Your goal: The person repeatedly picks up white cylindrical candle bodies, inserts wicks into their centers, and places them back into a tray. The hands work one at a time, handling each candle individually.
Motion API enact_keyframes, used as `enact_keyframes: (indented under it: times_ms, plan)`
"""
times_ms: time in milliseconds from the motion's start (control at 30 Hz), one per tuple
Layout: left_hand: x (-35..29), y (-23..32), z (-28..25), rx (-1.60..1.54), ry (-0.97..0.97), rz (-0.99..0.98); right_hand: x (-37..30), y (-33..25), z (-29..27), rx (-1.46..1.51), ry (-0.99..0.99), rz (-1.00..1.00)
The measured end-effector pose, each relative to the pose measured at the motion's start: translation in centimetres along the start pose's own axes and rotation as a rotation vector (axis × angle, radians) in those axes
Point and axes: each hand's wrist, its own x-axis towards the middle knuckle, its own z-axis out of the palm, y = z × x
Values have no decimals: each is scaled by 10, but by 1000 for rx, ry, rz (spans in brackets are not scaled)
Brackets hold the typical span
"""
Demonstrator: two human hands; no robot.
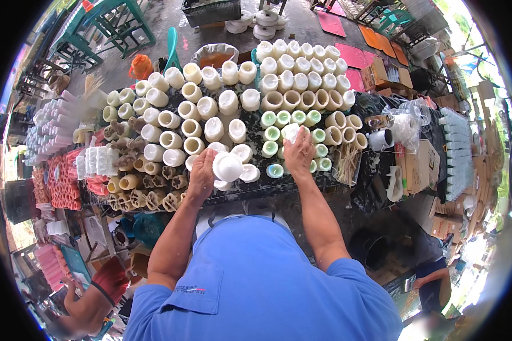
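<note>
My left hand (202, 174) grips a white cylindrical candle (228, 166) by its side, above the near edge of the black table. The fingers of my right hand (299, 152) are closed around another white candle (290, 132), its pale top showing past the fingertips. Around that hand stand short moulds or candles with green insides (272, 133), some partly hidden by it. Between and beyond my hands, several white candles (228, 102) stand upright in loose rows. Open cream hollow cylinders (170, 119) stand among them on the left.
Wicked white candles (305, 65) fill the back right. Bundled wick strands (347, 165) lie right of the green pieces, near a metal pot (380, 139) and cardboard boxes (416, 170). Red moulds (64, 184) crowd the left. Two other people work at the lower left and lower right.
</note>
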Motion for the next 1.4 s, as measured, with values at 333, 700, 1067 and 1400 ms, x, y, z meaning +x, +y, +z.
enact_keyframes:
  times_ms: [333, 700, 1067, 1400]
  plan:
    - [1, 16, 12, 167, -173, 173, -55, -118, -96, 1645, -955, 357]
    - [-19, 54, -3, 595, -489, 196, -60, -128, -108, 983, -1021, 55]
    - [-7, 71, -28, -21, -900, -329, -60, -133, -115, 1274, -993, 144]
    - [3, 65, -39, 317, -932, -239, -64, -151, -122, 812, -815, -17]
